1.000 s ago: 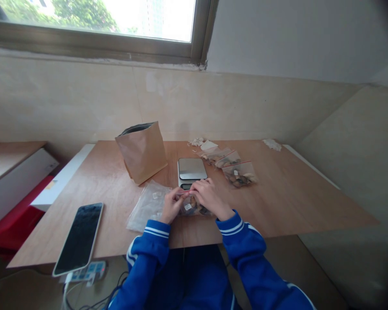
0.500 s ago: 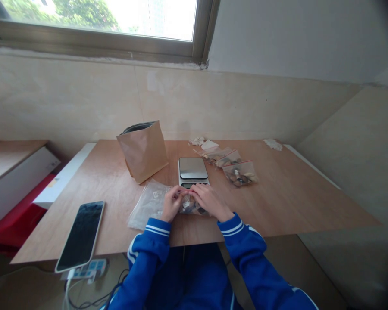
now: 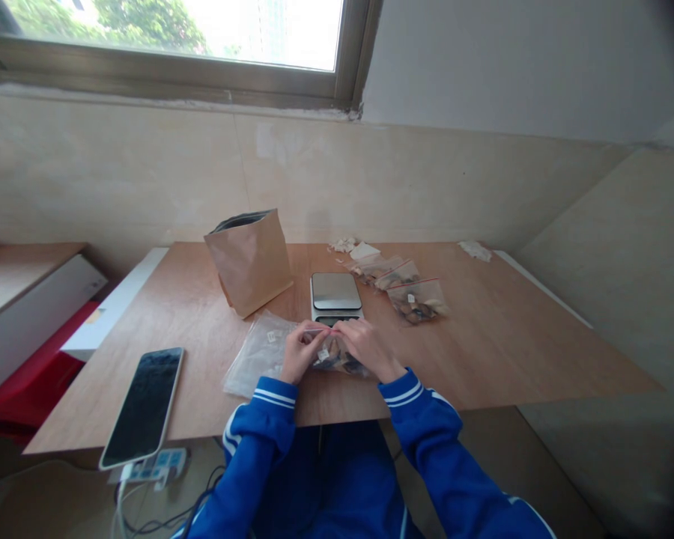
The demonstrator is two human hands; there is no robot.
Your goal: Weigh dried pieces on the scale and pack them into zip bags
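Note:
My left hand (image 3: 302, 349) pinches the top edge of a clear zip bag (image 3: 337, 358) at its left side. Close beside it, my right hand (image 3: 365, 346) grips the same edge with thumb and finger. Brown and dark pieces and a small white label show inside the bag, which lies near the table's front edge. Just beyond my fingers stands a kitchen scale (image 3: 335, 292) with a bare metal plate; my hands partly cover its front. Under and left of my left hand lie flat clear plastic bags (image 3: 258, 355).
A brown paper bag (image 3: 252, 262) stands open at the back left. Several filled zip bags (image 3: 419, 301) lie right of the scale, with white scraps (image 3: 345, 245) behind. A phone (image 3: 144, 408) with a cable overhangs the front left edge of the table (image 3: 511, 337).
My fingertips have shifted slightly along the zip bag's top edge, and my right hand is a little blurred. The bag stays in the same place.

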